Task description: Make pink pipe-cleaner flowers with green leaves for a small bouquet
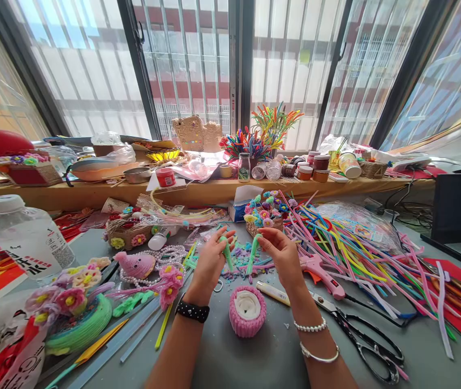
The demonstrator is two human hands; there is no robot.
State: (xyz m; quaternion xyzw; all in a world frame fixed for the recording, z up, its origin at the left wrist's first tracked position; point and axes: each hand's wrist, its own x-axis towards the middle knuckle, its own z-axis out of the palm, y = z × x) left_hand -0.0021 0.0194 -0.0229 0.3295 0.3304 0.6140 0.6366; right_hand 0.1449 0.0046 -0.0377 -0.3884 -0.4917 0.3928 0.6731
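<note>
My left hand point(209, 262) pinches one end of a light green pipe cleaner point(227, 253), fingers closed round it. My right hand point(282, 255) pinches the other green end point(253, 254) in the same way. Both hands hover over the grey table point(262, 356), a little apart. Just in front of them stands a small pink pipe-cleaner cup point(247, 310) with a white inside. Under the hands lie short cut bits of coloured fuzz point(240, 267). A black wristband is on my left wrist, pearl and silver bracelets on my right.
A pink glue gun point(321, 270) and black scissors point(366, 337) lie to the right, beside a heap of loose pipe cleaners point(360, 254). Left are a pink crafted fish point(135, 265), pipe-cleaner flowers point(68, 297) and a plastic bottle point(27, 235). A basket of small flowers point(265, 213) stands behind.
</note>
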